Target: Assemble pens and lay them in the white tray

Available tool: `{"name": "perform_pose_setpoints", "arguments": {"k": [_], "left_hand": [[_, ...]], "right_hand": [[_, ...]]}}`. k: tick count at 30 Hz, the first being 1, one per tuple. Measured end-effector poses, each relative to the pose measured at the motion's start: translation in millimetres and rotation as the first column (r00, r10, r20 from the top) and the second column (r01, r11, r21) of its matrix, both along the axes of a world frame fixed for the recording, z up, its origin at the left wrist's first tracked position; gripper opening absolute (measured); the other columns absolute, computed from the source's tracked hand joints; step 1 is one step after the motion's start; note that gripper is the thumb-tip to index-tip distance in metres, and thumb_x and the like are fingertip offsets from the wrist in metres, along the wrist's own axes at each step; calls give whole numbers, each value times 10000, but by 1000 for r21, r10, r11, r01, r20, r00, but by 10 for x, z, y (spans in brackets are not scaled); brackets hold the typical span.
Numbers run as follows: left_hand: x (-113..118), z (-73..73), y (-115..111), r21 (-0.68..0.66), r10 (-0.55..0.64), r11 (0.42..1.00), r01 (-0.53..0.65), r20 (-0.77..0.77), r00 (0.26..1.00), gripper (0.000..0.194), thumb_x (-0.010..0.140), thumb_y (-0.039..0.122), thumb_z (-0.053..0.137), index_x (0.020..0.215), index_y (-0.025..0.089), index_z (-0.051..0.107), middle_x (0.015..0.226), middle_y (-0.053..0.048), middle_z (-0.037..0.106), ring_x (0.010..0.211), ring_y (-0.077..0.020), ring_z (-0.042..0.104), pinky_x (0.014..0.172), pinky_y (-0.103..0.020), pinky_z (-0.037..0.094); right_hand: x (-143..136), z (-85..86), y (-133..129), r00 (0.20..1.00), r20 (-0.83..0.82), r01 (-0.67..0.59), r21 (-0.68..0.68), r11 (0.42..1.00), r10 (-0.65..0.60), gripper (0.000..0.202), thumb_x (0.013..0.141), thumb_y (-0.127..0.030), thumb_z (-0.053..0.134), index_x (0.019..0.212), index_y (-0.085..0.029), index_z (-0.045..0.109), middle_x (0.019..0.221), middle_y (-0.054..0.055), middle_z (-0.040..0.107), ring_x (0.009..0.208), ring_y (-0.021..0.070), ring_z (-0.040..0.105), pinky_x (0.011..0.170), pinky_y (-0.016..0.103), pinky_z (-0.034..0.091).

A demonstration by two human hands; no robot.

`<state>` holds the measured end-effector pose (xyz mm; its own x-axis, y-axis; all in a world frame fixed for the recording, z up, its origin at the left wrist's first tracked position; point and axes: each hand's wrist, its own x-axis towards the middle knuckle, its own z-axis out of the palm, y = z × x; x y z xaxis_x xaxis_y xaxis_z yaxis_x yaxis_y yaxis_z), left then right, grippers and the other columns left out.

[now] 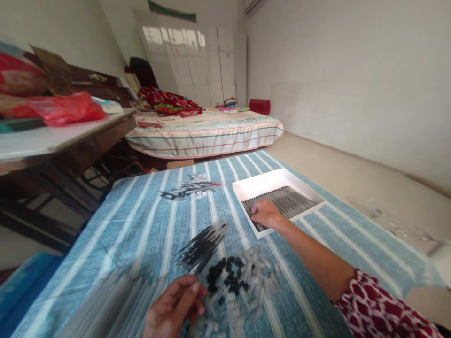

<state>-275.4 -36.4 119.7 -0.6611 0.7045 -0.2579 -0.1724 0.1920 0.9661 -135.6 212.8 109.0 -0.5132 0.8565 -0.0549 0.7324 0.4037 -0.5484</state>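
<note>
My right hand (266, 213) reaches into a white shallow box (278, 176), its fingers pinched at the left end of a row of slim dark pens (285, 202). A pen seems to be in that grip, though the fingers mostly hide it. My left hand (176, 303) is at the near edge, thumb and fingers curled together; whatever they hold, if anything, is hidden. Just beside it lie small black plugs (230, 277) and a heap of whitish translucent caps (259, 272). Beyond it is a bundle of thin black refills (204, 244).
Long frosted tubes (112, 305) lie in a blurred pile at the near left. Thin dark sticks (193, 188) are scattered farther back on the striped blue cloth (141, 216). Behind the table stands a bed (211, 136); at left is a desk (63, 141) with a red plastic bag (70, 109).
</note>
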Motion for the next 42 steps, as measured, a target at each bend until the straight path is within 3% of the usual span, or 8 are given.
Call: {"name": "perform_pose_setpoints", "arguments": {"k": [6, 13, 21, 28, 32, 36, 39, 42], "left_hand": [[8, 58, -14, -28, -62, 998, 62, 14, 998, 274, 560, 380, 751, 702, 172, 643, 601, -26, 670, 465, -144, 539, 435, -235, 405], [-11, -55, -20, 21, -2, 1000, 3, -27, 1000, 285, 580, 394, 732, 702, 157, 629, 571, -29, 660, 424, -128, 521, 403, -220, 372], [-287, -10, -130, 88, 61, 995, -55, -70, 996, 235, 599, 315, 734, 708, 152, 605, 588, -23, 664, 446, -125, 553, 412, -214, 396], [-565, -64, -295, 30, 200, 978, -204, -386, 901, 178, 663, 316, 677, 759, 175, 625, 582, -2, 661, 459, -129, 572, 441, -213, 407], [-651, -88, -357, -237, -41, 950, -202, -739, 673, 143, 752, 304, 561, 762, 200, 658, 639, 0, 658, 592, -161, 617, 568, -243, 436], [-586, -101, -324, -583, -436, 765, -273, -781, 447, 193, 799, 285, 488, 761, 196, 655, 786, -47, 664, 745, -223, 640, 614, -287, 417], [-506, -106, -275, -684, -563, 653, -323, -725, 396, 216, 827, 277, 448, 823, 190, 646, 884, -72, 650, 815, -248, 647, 632, -302, 421], [-472, -99, -249, -712, -596, 607, -353, -702, 390, 225, 843, 279, 430, 854, 186, 634, 924, -80, 640, 838, -251, 647, 650, -308, 427]], "right_hand": [[2, -11, -65, 1000, 5, -2, -8, 1000, 2, 164, 726, -202, 583, 778, -187, 738, 613, 19, 695, 606, 149, 646, 575, 204, 442], [24, -33, -97, 1000, -3, -9, -11, 1000, 9, 174, 750, -205, 564, 756, -182, 737, 587, 27, 685, 605, 155, 646, 581, 213, 453], [133, -69, -131, 999, -5, -52, -65, 997, 52, 216, 784, -250, 523, 738, -152, 709, 523, 20, 654, 505, 137, 602, 517, 213, 424], [157, -81, -180, 999, 5, -40, -16, 999, 40, 225, 778, -284, 523, 670, -178, 690, 537, 22, 646, 532, 149, 588, 519, 229, 393], [188, -12, -316, 998, -46, 49, 153, 987, -42, 255, 786, -357, 507, 709, -195, 689, 598, 23, 651, 588, 174, 580, 534, 249, 368], [185, 12, -539, 962, -263, -23, 213, 977, 80, 309, 813, -402, 480, 722, -185, 680, 564, -4, 612, 555, 146, 560, 544, 230, 372], [138, -27, -692, 909, -343, -184, 185, 965, 239, 301, 820, -392, 490, 724, -173, 672, 554, -19, 589, 530, 122, 532, 541, 211, 370], [62, -75, -804, 877, -339, -309, 144, 940, 340, 294, 830, -365, 485, 706, -165, 662, 534, -29, 560, 513, 108, 504, 534, 202, 358]]}}
